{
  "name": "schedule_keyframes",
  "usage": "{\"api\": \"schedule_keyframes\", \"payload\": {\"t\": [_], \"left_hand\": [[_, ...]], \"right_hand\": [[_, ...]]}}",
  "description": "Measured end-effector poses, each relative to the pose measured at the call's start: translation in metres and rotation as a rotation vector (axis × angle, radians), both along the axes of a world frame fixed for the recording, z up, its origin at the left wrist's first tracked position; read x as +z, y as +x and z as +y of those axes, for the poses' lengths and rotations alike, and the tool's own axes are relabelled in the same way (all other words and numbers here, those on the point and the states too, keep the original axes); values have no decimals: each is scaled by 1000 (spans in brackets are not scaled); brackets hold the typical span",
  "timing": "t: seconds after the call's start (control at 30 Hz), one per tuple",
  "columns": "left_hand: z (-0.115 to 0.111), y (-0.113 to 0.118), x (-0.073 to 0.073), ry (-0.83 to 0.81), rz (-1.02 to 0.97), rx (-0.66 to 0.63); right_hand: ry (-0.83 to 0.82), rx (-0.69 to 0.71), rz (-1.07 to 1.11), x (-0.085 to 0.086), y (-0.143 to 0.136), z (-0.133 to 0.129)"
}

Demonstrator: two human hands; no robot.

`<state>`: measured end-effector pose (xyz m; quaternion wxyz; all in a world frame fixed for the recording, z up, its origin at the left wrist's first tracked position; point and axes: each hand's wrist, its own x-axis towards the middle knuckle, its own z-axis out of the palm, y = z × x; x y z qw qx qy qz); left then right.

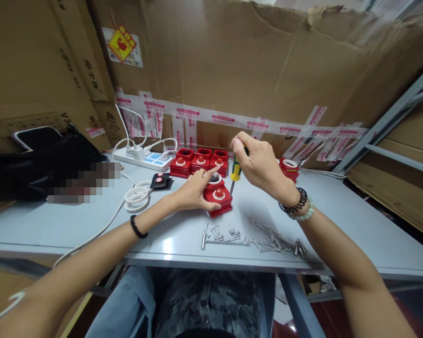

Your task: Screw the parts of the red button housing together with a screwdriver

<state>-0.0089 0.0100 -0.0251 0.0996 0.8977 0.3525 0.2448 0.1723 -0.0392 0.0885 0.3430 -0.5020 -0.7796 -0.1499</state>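
My left hand (193, 191) steadies a red box (221, 209) on the table, thumb along its front and forefinger stretched over its back part. The box has a round red knob in a white ring and, behind that, a round opening with a white rim. My right hand (255, 162) is wrapped around the handle of a screwdriver (235, 174), green and yellow, held upright. Its tip points down at the right edge of the box; whether it sits on a screw is too small to tell. Similar red boxes (199, 162) stand in a row just behind.
Screws (217, 232), a T-handled metal tool (220, 242) and a heap of white cord (273, 237) lie near the front edge. A power strip (144, 157), coiled white cable (137, 199) and black bag (38, 164) are leftward. Another red box (289, 170) stands behind my right wrist.
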Motion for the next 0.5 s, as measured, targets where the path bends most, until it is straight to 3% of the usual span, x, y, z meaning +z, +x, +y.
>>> {"api": "schedule_keyframes", "payload": {"t": [0.1, 0.27, 0.33, 0.43, 0.5], "left_hand": [[1, 0, -1, -18, 1, 9], [0, 0, 0, -31, 3, 10], [0, 0, 0, -32, 4, 7], [0, 0, 0, -21, -7, -3], [0, 0, 0, -20, -8, -4]], "right_hand": [[4, 56, -8, 1, 0, -1], [23, -190, -126, 4, -2, -5], [-39, -137, -161, 7, -1, -8], [-168, 59, -166, 11, 2, -9], [-183, 67, -172, 12, 3, -8]]}}
